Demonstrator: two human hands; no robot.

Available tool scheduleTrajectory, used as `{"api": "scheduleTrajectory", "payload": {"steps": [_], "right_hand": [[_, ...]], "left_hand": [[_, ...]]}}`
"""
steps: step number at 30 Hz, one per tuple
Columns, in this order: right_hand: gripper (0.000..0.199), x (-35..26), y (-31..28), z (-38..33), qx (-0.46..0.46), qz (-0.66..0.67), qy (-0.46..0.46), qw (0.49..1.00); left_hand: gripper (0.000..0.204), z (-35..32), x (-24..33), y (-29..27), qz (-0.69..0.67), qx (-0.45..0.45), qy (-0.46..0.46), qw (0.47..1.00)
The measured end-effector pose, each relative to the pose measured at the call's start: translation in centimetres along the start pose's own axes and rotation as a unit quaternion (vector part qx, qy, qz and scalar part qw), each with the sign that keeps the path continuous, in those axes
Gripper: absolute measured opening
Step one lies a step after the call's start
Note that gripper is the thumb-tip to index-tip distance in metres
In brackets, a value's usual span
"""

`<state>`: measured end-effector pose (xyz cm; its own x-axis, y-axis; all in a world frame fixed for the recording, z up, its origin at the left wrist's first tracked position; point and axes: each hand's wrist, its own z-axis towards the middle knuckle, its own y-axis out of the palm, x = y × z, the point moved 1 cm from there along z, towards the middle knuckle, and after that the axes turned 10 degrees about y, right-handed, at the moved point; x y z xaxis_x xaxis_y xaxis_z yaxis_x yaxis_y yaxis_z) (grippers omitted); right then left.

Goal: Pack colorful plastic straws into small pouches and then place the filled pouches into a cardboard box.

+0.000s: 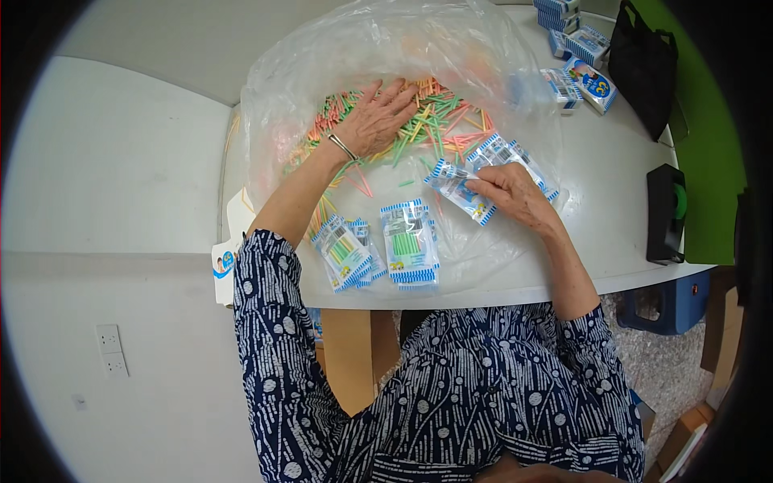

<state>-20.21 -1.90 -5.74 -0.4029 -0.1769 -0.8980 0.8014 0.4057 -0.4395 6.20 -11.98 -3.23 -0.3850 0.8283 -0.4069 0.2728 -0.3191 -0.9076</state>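
Note:
My left hand rests with fingers spread on a heap of thin pink, green and yellow sticks. The heap lies inside a large clear plastic bag spread across the table. In my right hand is a small clear packet with blue-striped ends, pinched between thumb and fingers. More such packets lie just beyond that hand. Near the table's front edge are two groups of filled packets: a left group and a middle stack with coloured sticks showing through.
Several blue-and-white boxes sit at the back right, beside a black bag. A black tape dispenser stands at the table's right edge. At the left edge is a white carton. Below on the right is a blue stool.

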Motion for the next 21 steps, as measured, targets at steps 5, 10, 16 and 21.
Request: {"api": "scheduleTrajectory", "payload": {"steps": [5,10,16,21], "right_hand": [[0.032,-0.1,0.0,0.0,-0.003,0.007,0.011,1.000],[0.033,0.1,-0.1,-0.1,-0.003,0.021,0.013,1.000],[0.035,0.1,0.0,-0.2,-0.005,0.039,0.018,0.999],[0.037,0.3,-0.3,-0.1,-0.015,0.061,0.034,0.997]], "left_hand": [[0.038,-0.2,1.1,0.7,0.134,0.048,0.011,0.990],[0.035,1.1,2.3,0.2,0.243,0.048,0.008,0.969],[0.033,0.8,2.0,0.9,0.173,0.029,0.000,0.985],[0.034,0.2,1.8,1.0,0.100,0.052,-0.045,0.993]]}}
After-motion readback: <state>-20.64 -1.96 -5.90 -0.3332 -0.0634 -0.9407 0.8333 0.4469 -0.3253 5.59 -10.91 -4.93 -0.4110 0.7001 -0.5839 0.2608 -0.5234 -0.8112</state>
